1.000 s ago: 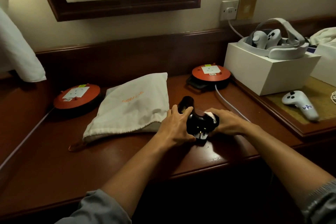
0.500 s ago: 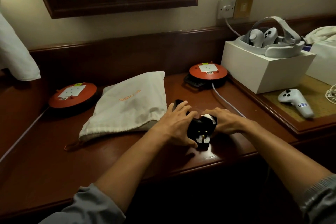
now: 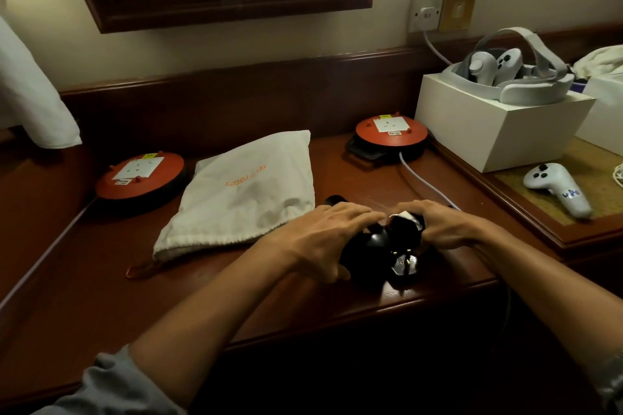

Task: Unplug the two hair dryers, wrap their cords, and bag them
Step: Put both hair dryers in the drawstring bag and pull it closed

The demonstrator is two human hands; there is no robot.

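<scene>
A black hair dryer point(image 3: 372, 246) lies on the dark wooden desk point(image 3: 101, 296) near its front edge, its black plug point(image 3: 404, 261) turned prongs-up toward me. My left hand point(image 3: 323, 236) lies over the dryer's left side with fingers spread across it. My right hand point(image 3: 441, 224) grips the right side, where a white tag shows. A white cloth drawstring bag point(image 3: 246, 192) with orange lettering lies flat just left of my hands. Its contents are hidden. Only one dryer is visible.
Two round orange extension reels point(image 3: 140, 180) point(image 3: 391, 135) sit at the back left and back right. A white box point(image 3: 499, 125) carries a headset point(image 3: 515, 77). A white controller point(image 3: 556, 189) lies on the raised side surface. A wall socket point(image 3: 426, 12) holds a white plug.
My left hand has flattened and spread its fingers over the dryer. The dryer sits lower on the desk, and the view has shifted slightly.
</scene>
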